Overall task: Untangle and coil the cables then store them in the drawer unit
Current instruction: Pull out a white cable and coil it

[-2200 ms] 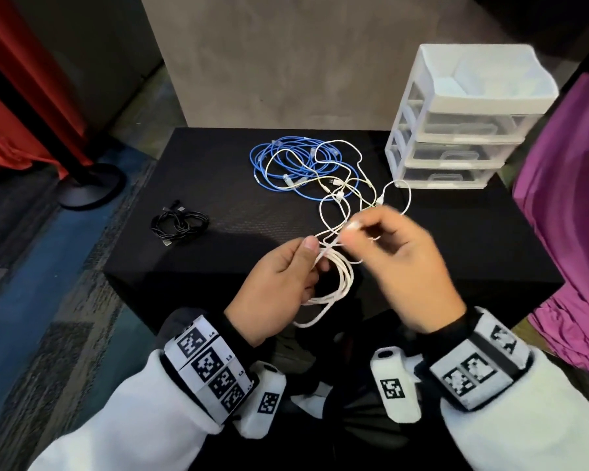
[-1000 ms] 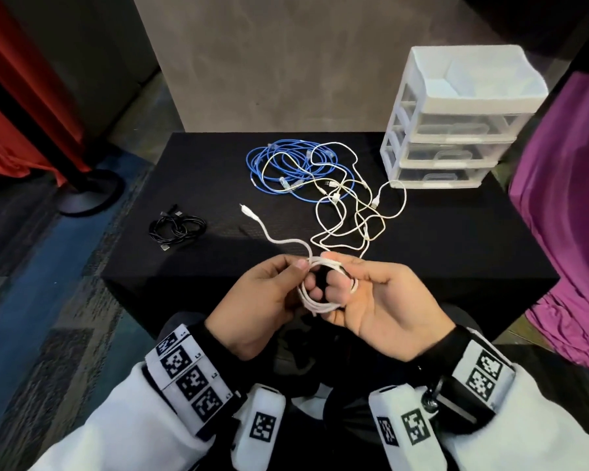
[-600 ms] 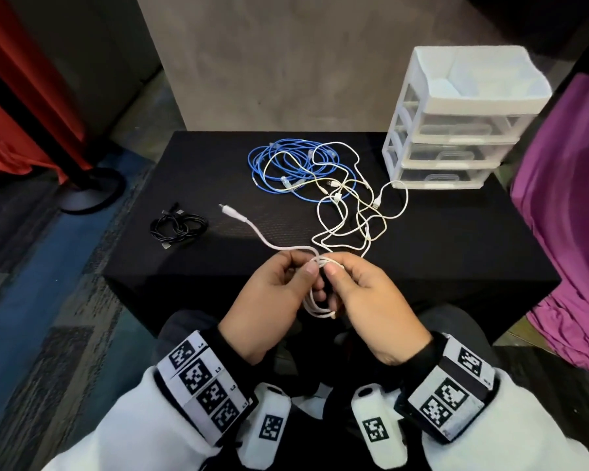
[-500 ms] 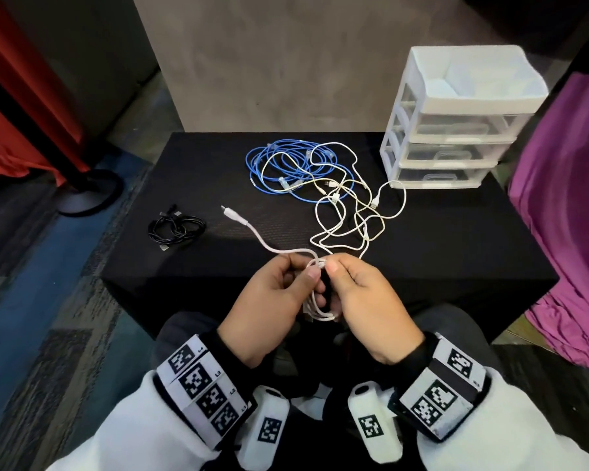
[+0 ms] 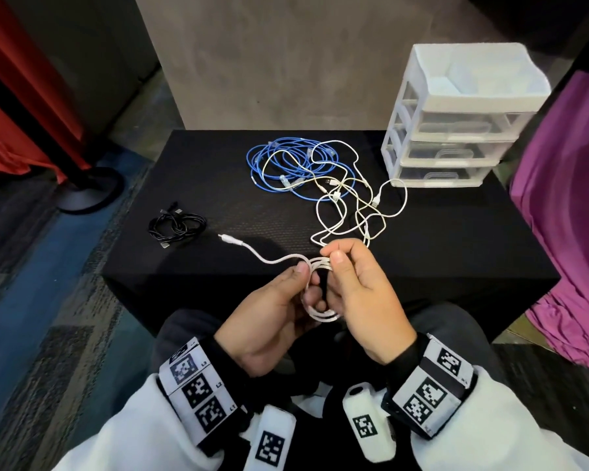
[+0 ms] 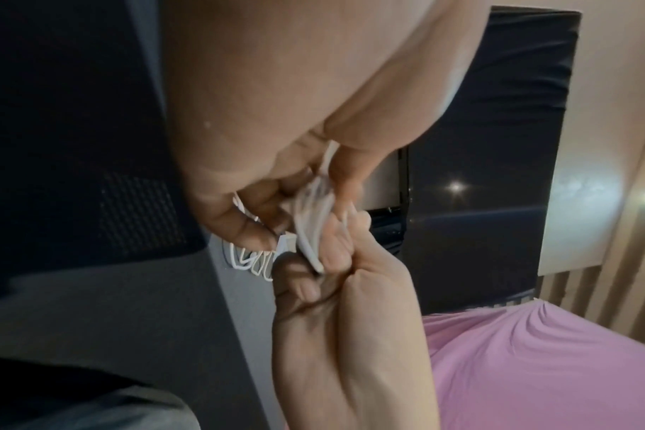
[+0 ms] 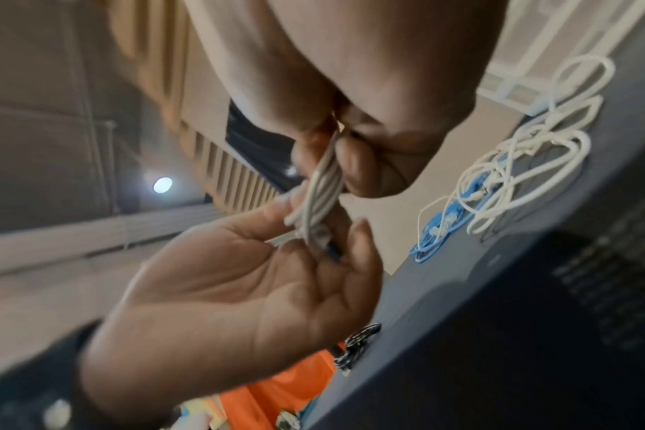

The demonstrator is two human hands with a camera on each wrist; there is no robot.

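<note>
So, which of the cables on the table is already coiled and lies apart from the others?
The black cable, a small bundle alone at the table's left; the blue cable and white ones lie tangled together.

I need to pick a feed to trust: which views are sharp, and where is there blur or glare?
Head view: sharp and evenly lit, though wide-angle bending bows the table edges; the white coil is clear. Left wrist view: dim, the left hand fills much of the frame, coil soft, two lamp flares at right. Right wrist view: motion-blurred throughout, one ceiling light glaring at left.
</note>
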